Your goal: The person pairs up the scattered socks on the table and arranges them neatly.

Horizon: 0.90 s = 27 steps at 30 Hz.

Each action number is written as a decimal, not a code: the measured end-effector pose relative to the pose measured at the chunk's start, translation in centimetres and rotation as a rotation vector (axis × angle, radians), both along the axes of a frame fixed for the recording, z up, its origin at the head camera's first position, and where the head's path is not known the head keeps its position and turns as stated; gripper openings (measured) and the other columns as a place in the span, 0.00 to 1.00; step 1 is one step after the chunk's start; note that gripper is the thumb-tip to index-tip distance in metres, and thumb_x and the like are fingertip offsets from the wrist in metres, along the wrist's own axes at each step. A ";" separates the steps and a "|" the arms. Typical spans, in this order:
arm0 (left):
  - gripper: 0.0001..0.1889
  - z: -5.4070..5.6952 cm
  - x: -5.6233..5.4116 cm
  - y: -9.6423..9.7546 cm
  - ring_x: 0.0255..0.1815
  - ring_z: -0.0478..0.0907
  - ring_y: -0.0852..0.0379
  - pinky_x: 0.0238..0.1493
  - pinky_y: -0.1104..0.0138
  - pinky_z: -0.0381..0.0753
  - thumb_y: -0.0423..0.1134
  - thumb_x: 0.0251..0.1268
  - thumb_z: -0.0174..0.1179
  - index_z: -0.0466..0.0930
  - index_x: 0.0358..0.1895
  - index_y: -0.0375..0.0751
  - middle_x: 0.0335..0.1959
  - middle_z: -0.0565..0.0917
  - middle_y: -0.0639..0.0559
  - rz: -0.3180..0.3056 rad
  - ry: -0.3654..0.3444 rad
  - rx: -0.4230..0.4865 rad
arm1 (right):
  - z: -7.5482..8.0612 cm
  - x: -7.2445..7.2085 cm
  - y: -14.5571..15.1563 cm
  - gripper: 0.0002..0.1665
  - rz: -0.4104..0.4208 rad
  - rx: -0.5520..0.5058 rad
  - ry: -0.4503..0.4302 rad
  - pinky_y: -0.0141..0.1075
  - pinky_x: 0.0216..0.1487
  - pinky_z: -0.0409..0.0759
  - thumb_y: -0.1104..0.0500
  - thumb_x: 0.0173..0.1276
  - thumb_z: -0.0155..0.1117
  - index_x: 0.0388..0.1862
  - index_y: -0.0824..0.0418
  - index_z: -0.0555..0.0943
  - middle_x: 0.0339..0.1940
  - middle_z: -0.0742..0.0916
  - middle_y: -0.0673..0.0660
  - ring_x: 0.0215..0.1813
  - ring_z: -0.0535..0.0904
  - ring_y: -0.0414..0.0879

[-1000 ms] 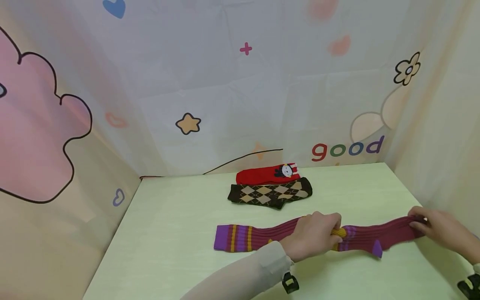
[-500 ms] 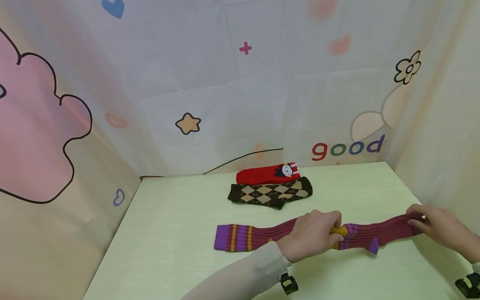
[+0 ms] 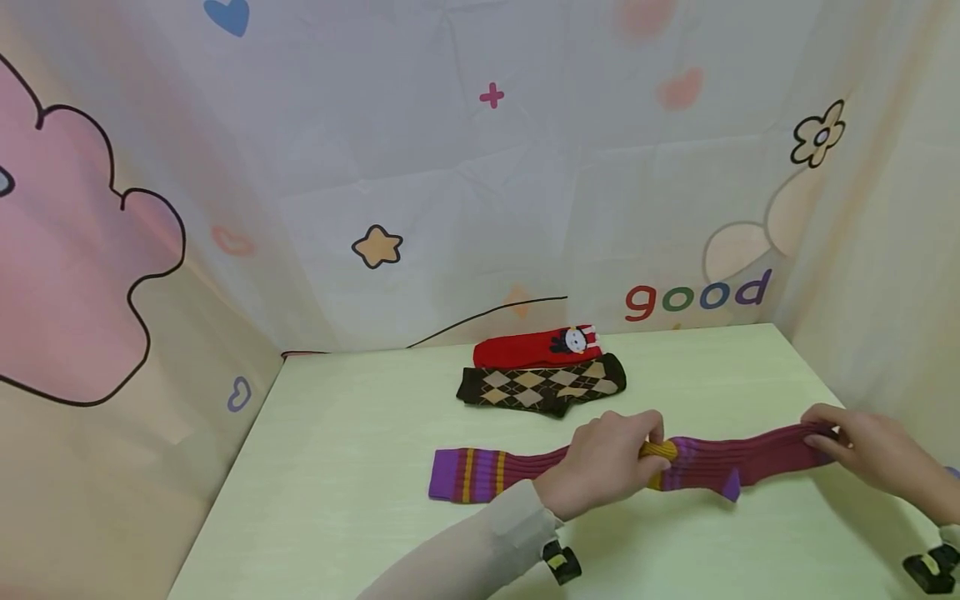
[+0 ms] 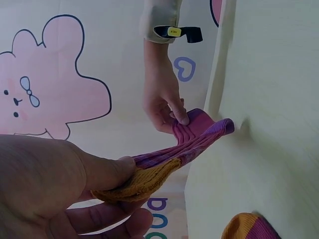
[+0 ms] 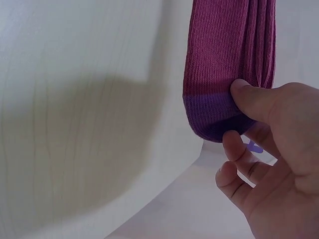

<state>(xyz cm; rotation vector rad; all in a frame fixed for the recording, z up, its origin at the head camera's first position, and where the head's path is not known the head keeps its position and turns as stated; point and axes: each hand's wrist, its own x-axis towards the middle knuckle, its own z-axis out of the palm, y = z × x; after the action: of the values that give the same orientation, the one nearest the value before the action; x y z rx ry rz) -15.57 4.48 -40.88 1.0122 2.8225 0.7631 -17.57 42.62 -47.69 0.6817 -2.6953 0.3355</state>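
Observation:
In the head view a maroon sock (image 3: pixel 772 450) with a purple heel stretches between the two hands. The left hand (image 3: pixel 606 462) pinches its mustard end, and the left wrist view shows the thumb pressed on that mustard ribbing (image 4: pixel 139 184). At the other end the right hand (image 3: pixel 862 442) pinches the sock by its purple toe (image 5: pixel 214 117). The held sock hangs raised, casting a shadow on the table. A matching maroon sock (image 3: pixel 528 468) with purple and mustard stripes lies flat at the left, partly hidden behind the left hand and forearm.
Toward the back of the pale green table (image 3: pixel 337 517) lie a red sock (image 3: pixel 513 350) with a cartoon figure and a dark argyle sock (image 3: pixel 532 387), side by side. A printed curtain (image 3: pixel 450 167) stands behind the table and along both sides.
Both hands have shifted a little to the left and slightly up, carrying the held sock along. The flat striped sock and the two socks at the back stay put.

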 end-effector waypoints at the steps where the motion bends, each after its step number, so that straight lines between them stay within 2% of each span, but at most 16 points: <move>1: 0.09 0.0 -0.1 -0.2 0.20 0.70 0.69 0.22 0.74 0.69 0.48 0.70 0.67 0.76 0.40 0.55 0.23 0.76 0.68 0.003 0.000 0.004 | 0.0 0.0 -0.1 0.19 0.004 -0.004 0.001 0.31 0.23 0.64 0.70 0.50 0.80 0.36 0.56 0.81 0.24 0.80 0.40 0.24 0.63 0.26; 9: 0.08 -0.2 -0.4 -1.4 0.19 0.69 0.68 0.19 0.74 0.68 0.48 0.70 0.67 0.78 0.43 0.53 0.19 0.74 0.66 0.012 0.002 0.034 | 0.4 -0.3 -0.6 0.20 0.056 -0.021 0.014 0.30 0.22 0.65 0.70 0.49 0.80 0.37 0.55 0.81 0.25 0.79 0.37 0.25 0.64 0.25; 14: 0.08 -0.1 -0.5 -2.2 0.21 0.69 0.68 0.21 0.75 0.68 0.47 0.70 0.68 0.78 0.42 0.52 0.21 0.75 0.66 0.030 0.011 0.059 | 0.4 -0.6 -1.0 0.20 0.086 -0.043 0.005 0.30 0.22 0.67 0.72 0.49 0.79 0.37 0.56 0.81 0.26 0.81 0.38 0.25 0.66 0.25; 27: 0.08 -0.3 -0.8 -5.1 0.19 0.68 0.65 0.19 0.73 0.67 0.44 0.70 0.68 0.79 0.44 0.50 0.19 0.75 0.62 0.094 -0.083 0.118 | 1.7 -0.8 -3.3 0.19 0.085 -0.047 -0.050 0.30 0.24 0.70 0.76 0.54 0.75 0.41 0.61 0.83 0.29 0.84 0.44 0.27 0.67 0.27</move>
<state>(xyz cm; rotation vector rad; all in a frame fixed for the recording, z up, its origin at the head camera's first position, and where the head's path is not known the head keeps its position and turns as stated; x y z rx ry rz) -16.40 -0.58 -41.22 0.8454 2.7994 0.9684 -18.35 39.30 -46.03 0.7858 -2.7009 0.4421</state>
